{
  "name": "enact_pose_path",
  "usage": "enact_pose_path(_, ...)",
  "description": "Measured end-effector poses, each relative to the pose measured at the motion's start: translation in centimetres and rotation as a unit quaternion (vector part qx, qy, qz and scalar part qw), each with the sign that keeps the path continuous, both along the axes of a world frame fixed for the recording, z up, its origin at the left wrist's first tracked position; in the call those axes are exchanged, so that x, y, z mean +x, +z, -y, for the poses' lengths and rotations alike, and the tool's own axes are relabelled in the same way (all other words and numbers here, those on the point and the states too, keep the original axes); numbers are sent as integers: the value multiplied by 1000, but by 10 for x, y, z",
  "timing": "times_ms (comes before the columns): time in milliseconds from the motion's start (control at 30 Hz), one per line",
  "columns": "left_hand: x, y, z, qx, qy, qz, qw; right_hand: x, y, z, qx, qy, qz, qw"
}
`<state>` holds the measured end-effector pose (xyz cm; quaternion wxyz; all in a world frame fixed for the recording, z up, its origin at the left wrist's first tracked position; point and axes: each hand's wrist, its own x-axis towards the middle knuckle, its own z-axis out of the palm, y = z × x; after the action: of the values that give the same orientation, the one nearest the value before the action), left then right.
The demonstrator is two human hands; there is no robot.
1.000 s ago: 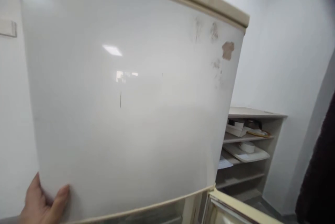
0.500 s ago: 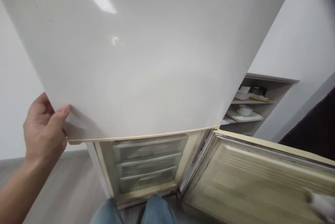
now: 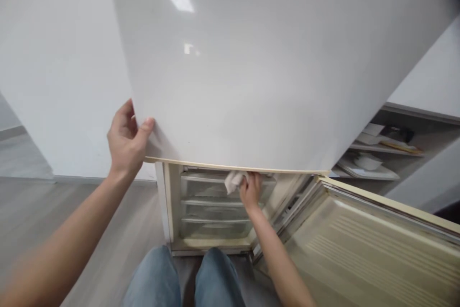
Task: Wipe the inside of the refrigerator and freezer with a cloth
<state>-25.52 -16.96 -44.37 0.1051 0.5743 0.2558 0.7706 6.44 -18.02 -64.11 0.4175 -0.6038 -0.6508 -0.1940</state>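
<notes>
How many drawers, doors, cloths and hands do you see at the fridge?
Clear freezer drawers: 3, top, middle, bottom
Fridge doors: 2, upper door, open lower door
White cloth: 1
Hands: 2, left hand on the upper door's corner, right hand holding the cloth
Total: 8

Three drawers (image 3: 215,201), two doors (image 3: 273,72)

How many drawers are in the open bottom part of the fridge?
3, stacked: top drawer behind the right hand holding a cloth, middle drawer, bottom drawer. The upper door may hide more.
</notes>
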Motion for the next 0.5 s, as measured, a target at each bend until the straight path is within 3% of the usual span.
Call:
enact_pose_path(100,1,-1,4,-15,-12,12,1000,-20,7,-19,-25,28,63,997)
enact_pose_path(200,4,-1,7,-25,-9,11,1000,-12,15,-21,-62,40,94,993)
enact_pose_path(267,5,-2,8,-19,2,6,1000,1,20,-24,-68,17,61,996)
enact_pose_path(400,3,-6,5,-16,20,-12,1000,18,26,-37,-13,-99,-21,995)
enact_pose_path(500,2,-9,2,-17,17,-13,1000,17,22,-48,-40,-72,31,996)
